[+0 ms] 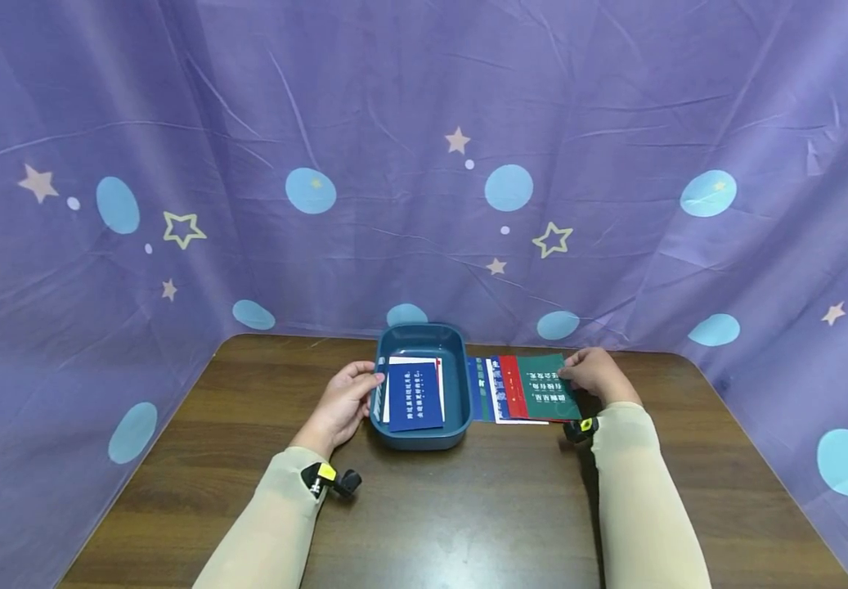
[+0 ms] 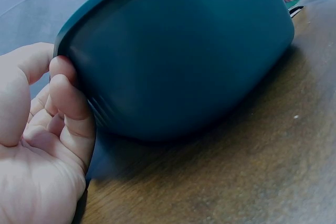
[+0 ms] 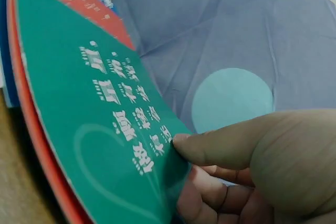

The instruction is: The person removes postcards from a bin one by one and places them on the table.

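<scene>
A deep blue-green plastic basin (image 1: 424,440) stands on the table. My left hand (image 1: 341,401) grips its left rim, thumb on top and fingers curled against the outer wall (image 2: 168,61). Inside lies a blue card (image 1: 416,401) with white writing, over white and red-edged cards. To the right of the basin, several cards overlap in a fanned row. My right hand (image 1: 600,376) pinches the right edge of the top one, a green card (image 1: 541,386) with white writing and a faint heart outline. In the right wrist view, a red card (image 3: 86,6) shows beneath the green card.
Brown wood-grain tabletop (image 1: 468,507) spreads in front of the basin and to both sides. A purple curtain (image 1: 394,270) with stars and blue ovals hangs right behind the table's back edge. Black straps with small devices (image 1: 331,478) sit on both wrists.
</scene>
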Action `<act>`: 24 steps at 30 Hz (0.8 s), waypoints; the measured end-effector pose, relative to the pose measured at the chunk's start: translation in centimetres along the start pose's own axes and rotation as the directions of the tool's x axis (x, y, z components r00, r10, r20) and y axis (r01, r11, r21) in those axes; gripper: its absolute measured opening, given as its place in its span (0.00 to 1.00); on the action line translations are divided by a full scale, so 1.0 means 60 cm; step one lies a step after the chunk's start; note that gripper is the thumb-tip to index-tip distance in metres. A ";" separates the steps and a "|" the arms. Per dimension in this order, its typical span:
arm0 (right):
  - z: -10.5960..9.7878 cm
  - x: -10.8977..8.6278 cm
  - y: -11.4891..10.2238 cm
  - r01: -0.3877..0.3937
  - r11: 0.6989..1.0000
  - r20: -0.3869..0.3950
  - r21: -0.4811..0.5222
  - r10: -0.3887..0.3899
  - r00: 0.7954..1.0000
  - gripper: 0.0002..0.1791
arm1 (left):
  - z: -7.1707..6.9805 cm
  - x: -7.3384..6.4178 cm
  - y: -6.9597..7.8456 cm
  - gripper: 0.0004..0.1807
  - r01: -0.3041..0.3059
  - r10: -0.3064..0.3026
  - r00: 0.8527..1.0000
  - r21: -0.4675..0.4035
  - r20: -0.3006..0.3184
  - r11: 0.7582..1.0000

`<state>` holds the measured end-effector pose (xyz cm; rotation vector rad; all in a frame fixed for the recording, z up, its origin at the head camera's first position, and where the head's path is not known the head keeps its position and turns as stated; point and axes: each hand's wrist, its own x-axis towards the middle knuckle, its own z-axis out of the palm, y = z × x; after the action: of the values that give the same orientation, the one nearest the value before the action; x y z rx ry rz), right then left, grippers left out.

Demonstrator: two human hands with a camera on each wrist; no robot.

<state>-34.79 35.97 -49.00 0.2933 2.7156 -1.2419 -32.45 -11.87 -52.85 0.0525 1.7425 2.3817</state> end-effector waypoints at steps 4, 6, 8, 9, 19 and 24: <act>0.007 -0.001 -0.005 0.017 0.993 -0.032 -0.114 -0.021 0.999 0.08 | 0.000 -0.002 0.001 0.15 0.003 -0.003 1.000 0.000 0.002 1.000; 0.009 -0.003 -0.008 0.014 0.985 -0.045 -0.175 -0.022 0.999 0.11 | 0.001 -0.002 0.001 0.15 0.003 -0.003 1.000 0.001 0.003 1.000; 0.008 -0.003 -0.009 0.016 0.975 -0.048 -0.222 -0.027 0.998 0.14 | 0.001 -0.002 0.001 0.15 0.001 -0.001 1.000 0.002 0.002 1.000; 0.008 -0.004 -0.010 0.013 0.972 -0.044 -0.236 -0.024 0.999 0.15 | 0.001 -0.002 0.000 0.15 0.001 -0.001 1.000 0.001 0.002 1.000; 0.007 -0.027 -0.070 0.169 0.979 -0.052 -0.114 -0.175 0.983 0.10 | 0.000 -0.004 0.000 0.18 0.005 -0.005 1.000 0.008 0.008 1.000; 0.031 -0.056 -0.149 0.248 0.968 0.038 -0.026 -0.247 0.968 0.12 | -0.001 -0.004 0.001 0.19 0.003 -0.003 1.000 0.002 0.010 1.000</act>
<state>-33.55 28.43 -42.98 -0.0736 2.8051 -1.2478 -32.21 -11.98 -52.80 0.0617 1.7398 2.3738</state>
